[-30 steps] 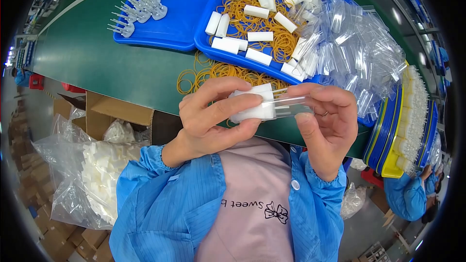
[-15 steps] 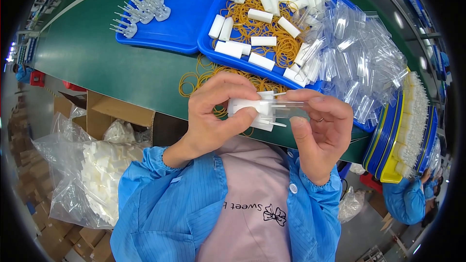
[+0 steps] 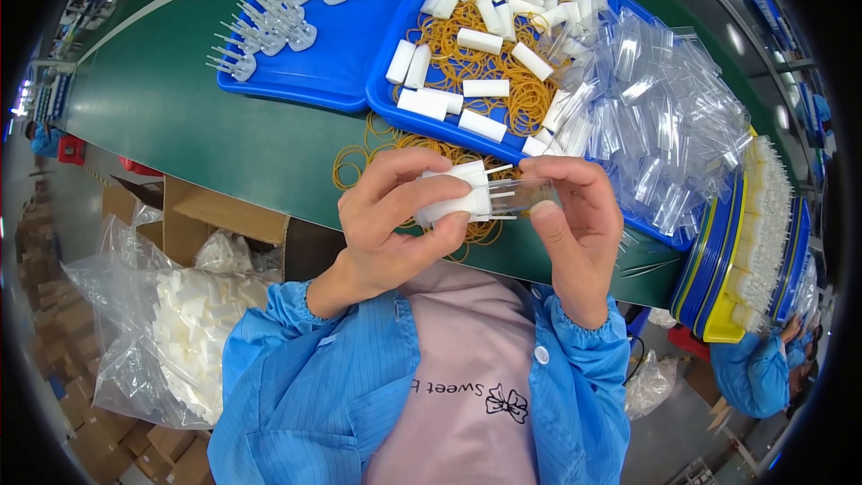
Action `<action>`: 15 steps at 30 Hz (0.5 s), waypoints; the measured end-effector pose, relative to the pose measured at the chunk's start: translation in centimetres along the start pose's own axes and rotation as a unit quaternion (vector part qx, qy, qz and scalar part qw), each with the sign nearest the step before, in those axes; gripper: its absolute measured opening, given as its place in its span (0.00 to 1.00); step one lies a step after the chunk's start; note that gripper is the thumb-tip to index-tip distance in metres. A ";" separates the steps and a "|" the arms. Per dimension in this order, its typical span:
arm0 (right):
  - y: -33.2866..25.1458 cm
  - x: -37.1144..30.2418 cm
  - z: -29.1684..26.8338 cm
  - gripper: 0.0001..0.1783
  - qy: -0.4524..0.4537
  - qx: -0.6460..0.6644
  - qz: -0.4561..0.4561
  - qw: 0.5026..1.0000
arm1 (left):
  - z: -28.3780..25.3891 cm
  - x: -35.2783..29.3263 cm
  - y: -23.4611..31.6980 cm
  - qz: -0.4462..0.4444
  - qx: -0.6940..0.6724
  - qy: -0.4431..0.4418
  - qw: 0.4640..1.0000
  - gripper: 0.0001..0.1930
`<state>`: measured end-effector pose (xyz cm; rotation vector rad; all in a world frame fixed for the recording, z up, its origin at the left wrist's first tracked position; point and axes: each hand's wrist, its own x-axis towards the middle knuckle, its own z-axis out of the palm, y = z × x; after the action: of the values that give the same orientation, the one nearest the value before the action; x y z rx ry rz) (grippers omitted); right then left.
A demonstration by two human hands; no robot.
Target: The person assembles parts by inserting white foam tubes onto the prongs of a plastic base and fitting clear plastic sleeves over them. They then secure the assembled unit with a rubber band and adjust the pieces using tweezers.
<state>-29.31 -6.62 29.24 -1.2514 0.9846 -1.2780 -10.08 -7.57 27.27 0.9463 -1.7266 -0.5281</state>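
In front of my chest, my left hand [image 3: 395, 207] is closed round a bundle of white blocks [image 3: 444, 208], with thin white prongs sticking out on its right side. My right hand [image 3: 582, 229] pinches a clear plastic sleeve [image 3: 519, 192] between thumb and fingers. The sleeve's left end reaches the bundle among the prongs; exactly how they overlap I cannot tell. Below and behind my hands lie yellow rubber bands [image 3: 359, 162] on the green table [image 3: 180, 117].
A blue tray [image 3: 382, 94] holds white blocks [image 3: 485, 88] and rubber bands. Beside it are a heap of clear sleeves [image 3: 664, 108] and a blue tray [image 3: 296, 81] with pronged pieces [image 3: 287, 27]. Stacked trays [image 3: 718, 251] stand right; a bag of white pieces [image 3: 193, 332] sits left.
My right hand has moved slightly left with the clear sleeve. My left hand has shifted its fingers over the white bundle, and the bundle has turned a little.
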 end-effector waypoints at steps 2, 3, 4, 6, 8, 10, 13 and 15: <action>-0.1 0.0 -0.1 0.14 0.021 -0.027 -0.011 0.999 | 0.0 -0.1 -0.1 0.005 0.003 -0.013 1.000 0.16; -0.2 0.1 -0.1 0.14 0.022 -0.027 -0.010 0.999 | 0.1 -0.1 -0.2 -0.019 -0.039 -0.020 0.999 0.19; -0.2 0.3 -0.1 0.14 0.033 -0.022 -0.023 0.999 | 0.2 -0.2 -0.2 -0.042 -0.081 -0.027 0.995 0.22; -0.4 0.4 -0.1 0.14 0.048 -0.011 -0.033 0.998 | 0.3 -0.2 0.5 -0.100 -0.194 -0.021 0.976 0.25; -0.5 0.5 -0.2 0.14 0.051 -0.014 -0.042 0.998 | 0.4 -0.3 0.8 -0.155 -0.304 -0.013 0.940 0.27; -0.4 0.7 -0.4 0.14 0.053 -0.018 -0.052 0.997 | 0.5 -0.6 0.9 -0.318 -0.451 0.019 0.834 0.27; -0.1 0.7 -0.6 0.14 0.059 -0.082 -0.084 0.991 | 0.2 -0.9 0.2 -0.376 -0.459 0.008 0.805 0.24; -0.1 0.6 -0.5 0.12 0.072 -0.110 -0.087 0.988 | 0.2 -1.4 0.1 -0.369 -0.439 0.003 0.820 0.23</action>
<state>-29.75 -7.27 29.33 -1.4555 1.1653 -1.4407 -10.08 -6.39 26.42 0.8636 -0.8307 -1.6492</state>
